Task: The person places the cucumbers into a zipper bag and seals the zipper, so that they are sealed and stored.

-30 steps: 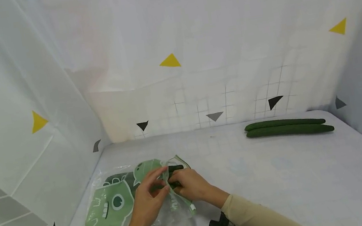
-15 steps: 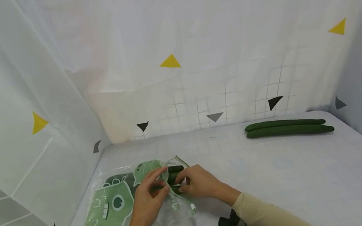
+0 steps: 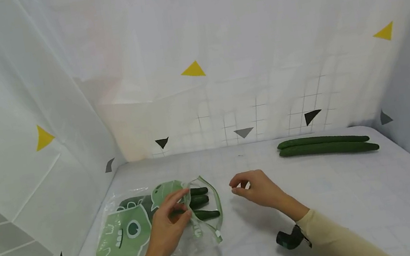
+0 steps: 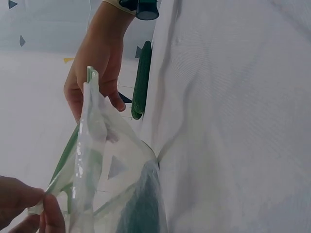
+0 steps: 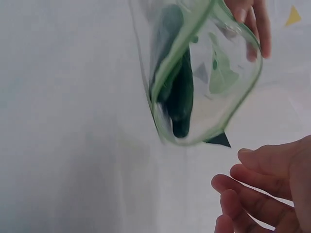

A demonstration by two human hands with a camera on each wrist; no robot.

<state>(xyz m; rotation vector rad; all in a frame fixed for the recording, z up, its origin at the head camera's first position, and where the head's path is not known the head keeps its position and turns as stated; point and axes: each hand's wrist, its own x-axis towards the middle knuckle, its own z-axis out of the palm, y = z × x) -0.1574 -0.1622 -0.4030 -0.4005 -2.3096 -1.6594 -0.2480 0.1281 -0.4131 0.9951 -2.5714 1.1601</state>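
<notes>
A clear zip bag with a green cartoon print lies at the table's left, its green-edged mouth gaping to the right. Several cucumbers lie in it, their ends showing at the opening. My left hand pinches the upper rim of the mouth between thumb and fingers, as the left wrist view shows with the bag's edge. To the right of the mouth, my right hand hovers apart from the bag, fingers loosely bent, holding nothing. In the right wrist view, dark cucumbers rest along the bag's lower side.
Two long cucumbers lie side by side at the back right of the white table. Pale curtain walls with yellow and dark triangles enclose the back and sides.
My right hand has drawn out of the bag's mouth and moved right, leaving a cucumber end visible there. The left hand and bag have stayed in place.
</notes>
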